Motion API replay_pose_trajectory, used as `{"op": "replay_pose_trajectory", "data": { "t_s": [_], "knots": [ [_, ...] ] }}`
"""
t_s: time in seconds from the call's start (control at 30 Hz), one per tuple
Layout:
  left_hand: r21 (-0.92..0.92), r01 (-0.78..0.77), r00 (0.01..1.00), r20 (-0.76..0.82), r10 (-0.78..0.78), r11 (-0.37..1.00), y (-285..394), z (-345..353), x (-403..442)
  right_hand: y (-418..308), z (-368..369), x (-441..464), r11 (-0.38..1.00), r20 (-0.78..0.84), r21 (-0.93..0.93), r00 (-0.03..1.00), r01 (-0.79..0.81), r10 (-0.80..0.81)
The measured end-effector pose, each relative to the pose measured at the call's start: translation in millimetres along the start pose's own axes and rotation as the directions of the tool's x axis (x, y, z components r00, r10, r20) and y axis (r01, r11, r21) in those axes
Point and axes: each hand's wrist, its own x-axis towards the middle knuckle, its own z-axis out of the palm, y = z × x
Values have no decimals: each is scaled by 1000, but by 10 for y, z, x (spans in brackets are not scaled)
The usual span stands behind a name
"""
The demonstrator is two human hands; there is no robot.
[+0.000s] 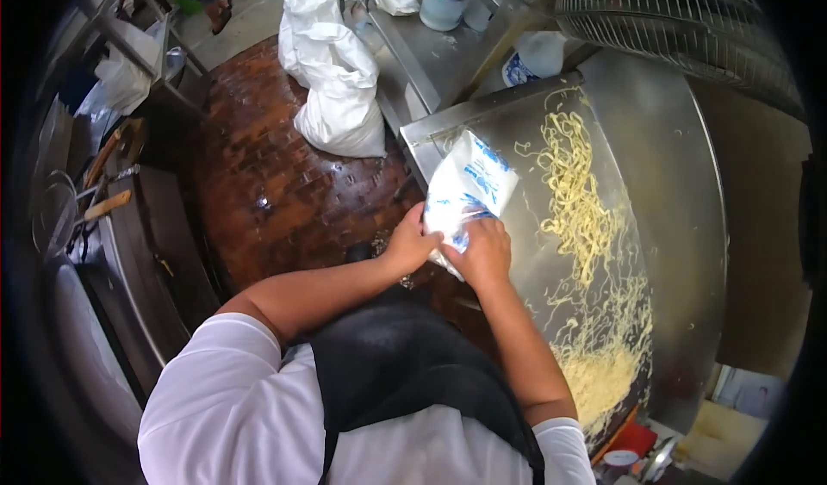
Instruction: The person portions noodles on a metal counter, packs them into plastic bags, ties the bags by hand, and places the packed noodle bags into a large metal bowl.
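A white plastic bag with blue print (469, 179) is held in front of my body, over the near edge of the steel table (534, 265). My left hand (411, 242) grips its lower left side. On the bag's lower right side, my right hand (484, 248) has its fingers wrapped round the plastic. What the bag contains is hidden. To the right of the bag, thick yellow noodles (573, 192) lie in a long heap on the steel. Thinner pale noodles (599, 373) are spread nearer to my right arm.
A large white sack (340, 110) stands on the wet brown tiled floor (250, 166). A fan (672, 28) is at the upper right. Counters with handled tools (108, 205) line the left. Another person's foot (220, 13) shows at the top left.
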Motion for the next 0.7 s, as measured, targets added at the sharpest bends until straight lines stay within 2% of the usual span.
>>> {"op": "replay_pose_trajectory", "data": {
  "t_s": [0.03,0.13,0.17,0.2,0.33,0.47,0.57,0.67,0.7],
  "knots": [
    [-21,-33,999,-41,32,999,49,31,-18,-9,-7,10,1000,15,-12,1000,-3,3],
    [-112,137,990,45,-133,984,226,-30,-77,58,55,35,999,-37,52,999,15,-13],
    [-104,149,989,-5,-150,983,166,-22,-76,86,83,20,999,-51,43,999,18,-15],
    [-118,165,986,13,-164,979,180,-20,-85,113,116,15,999,-69,34,997,25,-22],
    [-162,199,980,52,-193,967,290,-35,-81,198,204,18,998,-160,46,986,50,-42],
    [-228,204,979,51,-198,952,245,-21,-74,123,217,3,989,-216,145,976,6,25],
    [-71,86,991,110,-78,994,294,22,-93,13,211,30,947,-187,316,974,-62,127],
    [-75,-146,986,71,151,986,374,81,-50,-34,237,-35,821,-120,544,952,-175,282],
    [-107,-128,988,72,136,986,368,78,-38,-35,207,-57,795,-80,575,955,-191,287]
  ]
}}
